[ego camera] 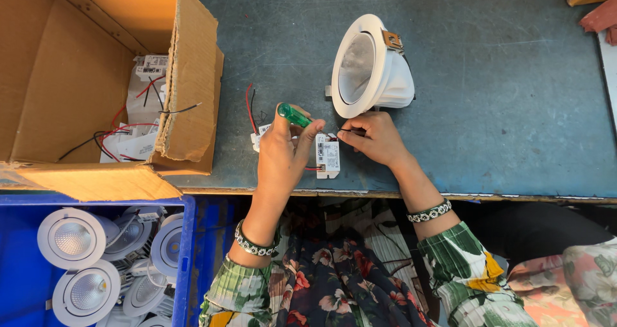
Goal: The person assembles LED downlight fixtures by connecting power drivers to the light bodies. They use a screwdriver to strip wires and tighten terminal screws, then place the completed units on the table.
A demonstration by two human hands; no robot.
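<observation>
Hiding behind left hand (281,157) — white driver box (327,156), screwdriver (294,115) tip.

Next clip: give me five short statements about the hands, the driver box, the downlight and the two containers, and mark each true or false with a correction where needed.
1. The left hand holds a green-handled screwdriver. True.
2. The right hand rests on the white downlight. False: it pinches a thin wire beside the small white driver box; the downlight stands apart, just beyond it.
3. The downlight stands on the grey-blue worktable. True.
4. The cardboard box holds finished downlights. False: it holds white driver boxes with red and black wires.
5. The blue crate holds several white downlights. True.
</observation>
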